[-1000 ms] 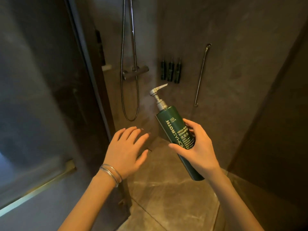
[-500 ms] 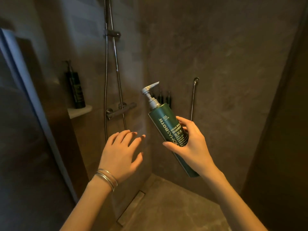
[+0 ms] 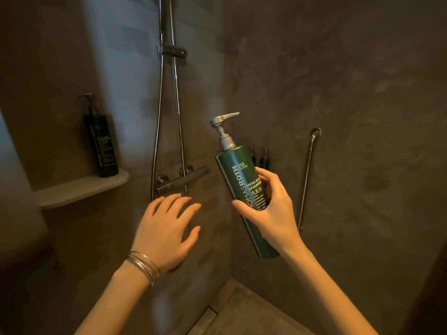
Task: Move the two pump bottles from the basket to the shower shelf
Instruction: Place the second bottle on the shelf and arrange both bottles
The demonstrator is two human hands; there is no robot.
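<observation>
Fingers (image 3: 267,183) wrap tilted green bottle (image 3: 238,175).

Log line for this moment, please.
right hand: holds green shampoo pump bottle, tilted | left hand: empty, open | corner shelf: black pump bottle upright

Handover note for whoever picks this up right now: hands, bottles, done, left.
Right hand: gripping the green pump bottle mid-body, tilted, in the air in front of the shower wall.
Left hand: open, empty, fingers spread near the mixer bar.
Dark pump bottle: upright at the right end of the shower shelf.
Done: one bottle on the shelf.
Left: set the green one on the free shelf space left of it. Basket not in view.
</observation>
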